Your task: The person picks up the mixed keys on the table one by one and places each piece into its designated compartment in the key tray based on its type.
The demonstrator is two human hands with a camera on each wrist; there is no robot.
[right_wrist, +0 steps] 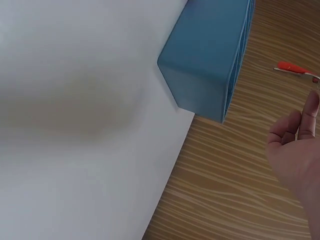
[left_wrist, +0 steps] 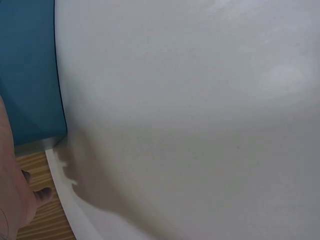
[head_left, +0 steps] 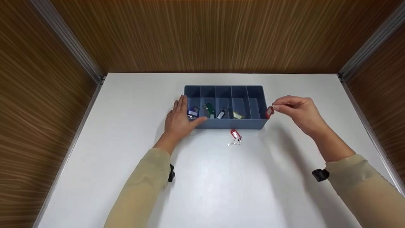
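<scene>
A blue tray (head_left: pixel 231 124) with five compartments stands mid-table. My left hand (head_left: pixel 186 113) rests against its left front corner, fingers straight along the left wall and thumb along the front wall. My right hand (head_left: pixel 276 107) pinches a red key tag (head_left: pixel 269 112) just outside the tray's right wall, level with the rim. The right wrist view shows this red tag (right_wrist: pixel 291 67) beyond the tray (right_wrist: pixel 205 60). A second red tag with keys (head_left: pixel 235 136) lies on the table in front of the tray.
Four compartments each hold a tagged key: blue (head_left: pixel 193 112), green (head_left: pixel 208 109), dark (head_left: pixel 222 113), yellow (head_left: pixel 238 115). Wooden walls enclose the white table (head_left: pixel 221 183) on three sides. The left wrist view shows only the tray's wall (left_wrist: pixel 30 65) and table.
</scene>
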